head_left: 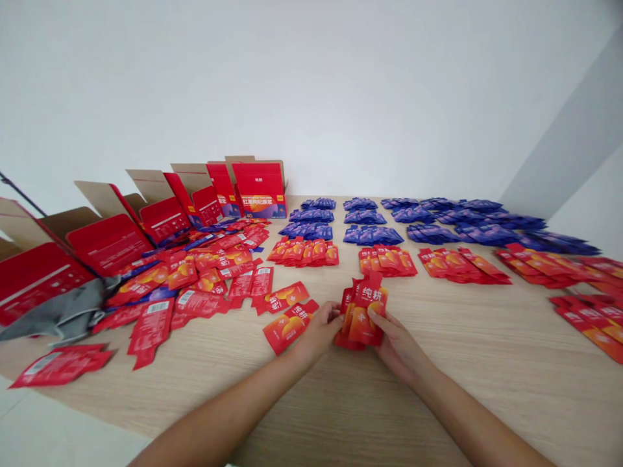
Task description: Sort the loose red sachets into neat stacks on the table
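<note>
Between my two hands, over the middle of the wooden table (462,389), is a small stack of red sachets (366,314) with orange fruit prints, their fronts facing me. My left hand (321,331) grips the stack's left edge with bent fingers. On the right edge, my right hand (395,340) is closed, its thumb lying across the front sachet. Just left of my left hand lie two loose red sachets (287,327). A neat red bundle (387,261) rests beyond my hands, with another red bundle (304,251) to its left.
A messy heap of red and blue sachets (195,272) covers the table's left side. Behind it stand several opened red cartons (260,188) and a grey cloth (63,314). Rows of blue sachet bundles (372,235) line the back; more red bundles (462,266) extend right.
</note>
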`<state>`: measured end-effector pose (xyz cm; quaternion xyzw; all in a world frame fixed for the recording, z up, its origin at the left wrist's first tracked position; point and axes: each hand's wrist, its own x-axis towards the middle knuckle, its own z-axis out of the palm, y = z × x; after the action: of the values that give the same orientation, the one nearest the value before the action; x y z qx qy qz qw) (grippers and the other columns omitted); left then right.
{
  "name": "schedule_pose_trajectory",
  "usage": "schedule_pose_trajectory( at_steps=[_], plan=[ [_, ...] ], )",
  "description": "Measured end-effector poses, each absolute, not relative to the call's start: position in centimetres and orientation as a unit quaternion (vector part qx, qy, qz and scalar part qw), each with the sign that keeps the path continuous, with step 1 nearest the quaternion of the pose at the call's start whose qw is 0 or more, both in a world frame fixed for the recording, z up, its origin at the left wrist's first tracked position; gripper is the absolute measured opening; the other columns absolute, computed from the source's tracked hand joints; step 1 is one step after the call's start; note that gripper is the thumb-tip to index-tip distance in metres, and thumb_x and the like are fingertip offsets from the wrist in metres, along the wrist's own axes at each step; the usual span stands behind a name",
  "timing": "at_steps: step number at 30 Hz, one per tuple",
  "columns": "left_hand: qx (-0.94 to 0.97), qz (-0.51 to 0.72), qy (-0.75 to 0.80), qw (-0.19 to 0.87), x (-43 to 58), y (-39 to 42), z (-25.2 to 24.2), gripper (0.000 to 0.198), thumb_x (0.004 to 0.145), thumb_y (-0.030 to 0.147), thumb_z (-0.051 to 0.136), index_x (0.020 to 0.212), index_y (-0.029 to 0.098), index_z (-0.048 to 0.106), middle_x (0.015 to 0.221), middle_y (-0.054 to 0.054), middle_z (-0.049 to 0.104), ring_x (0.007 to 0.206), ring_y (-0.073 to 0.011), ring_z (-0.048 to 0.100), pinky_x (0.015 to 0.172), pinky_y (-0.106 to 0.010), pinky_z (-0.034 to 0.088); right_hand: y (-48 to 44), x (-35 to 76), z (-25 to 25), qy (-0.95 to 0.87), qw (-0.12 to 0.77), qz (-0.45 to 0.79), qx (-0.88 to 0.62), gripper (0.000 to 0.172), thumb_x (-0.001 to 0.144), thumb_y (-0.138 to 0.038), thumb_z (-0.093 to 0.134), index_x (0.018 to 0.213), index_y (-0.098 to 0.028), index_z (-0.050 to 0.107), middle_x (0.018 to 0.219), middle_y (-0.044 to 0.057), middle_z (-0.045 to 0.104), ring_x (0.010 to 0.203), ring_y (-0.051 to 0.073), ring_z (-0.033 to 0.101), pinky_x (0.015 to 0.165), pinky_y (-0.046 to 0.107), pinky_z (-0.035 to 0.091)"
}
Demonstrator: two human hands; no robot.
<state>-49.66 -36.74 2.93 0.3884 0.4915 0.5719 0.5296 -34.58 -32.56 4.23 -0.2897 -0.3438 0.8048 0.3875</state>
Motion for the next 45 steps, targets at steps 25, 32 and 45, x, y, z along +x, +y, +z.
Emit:
schedule_pose_trajectory(
  at_steps=[25,32,45],
  plan=[
    [0.653,0.209,0.703,0.191,-53.4,-38.1,8.6,0.04,0.079,0.055,0.054,0.065,0.018,0.059,0.061,-0.002,0.061,0.059,-0.0155,0.056,0.055,-0.024,0.034,-32.0,-33.8,5.1,-0.318,0.403,0.803,-0.303,0.055,0.065,-0.028,0.079,0.115,-0.029,0.056,0.106,0.001,0.07,0.091,0.02,0.067,0.081,0.033,0.054],
    [0.603,0.054,0.788,0.111,-58.0,-39.2,10.9,0.024,0.067,0.039,0.07,0.077,0.017,0.066,0.084,-0.013,0.07,0.086,-0.0316,0.064,0.074,-0.035,0.043,-31.2,-33.3,4.5,-0.304,0.411,0.794,-0.329,0.045,0.068,-0.027,0.076,0.11,-0.028,0.059,0.105,0.0,0.071,0.09,0.018,0.068,0.08,0.031,0.055],
    [0.634,0.206,0.675,0.315,-55.9,-37.3,7.2,0.013,0.076,0.03,0.055,0.083,0.019,0.056,0.082,-0.002,0.065,0.077,-0.0192,0.062,0.062,-0.025,0.042,-31.7,-33.7,4.2,-0.314,0.36,0.834,-0.274,0.035,0.067,-0.017,0.077,0.101,-0.018,0.067,0.1,0.006,0.074,0.087,0.02,0.07,0.083,0.033,0.055]
  ],
)
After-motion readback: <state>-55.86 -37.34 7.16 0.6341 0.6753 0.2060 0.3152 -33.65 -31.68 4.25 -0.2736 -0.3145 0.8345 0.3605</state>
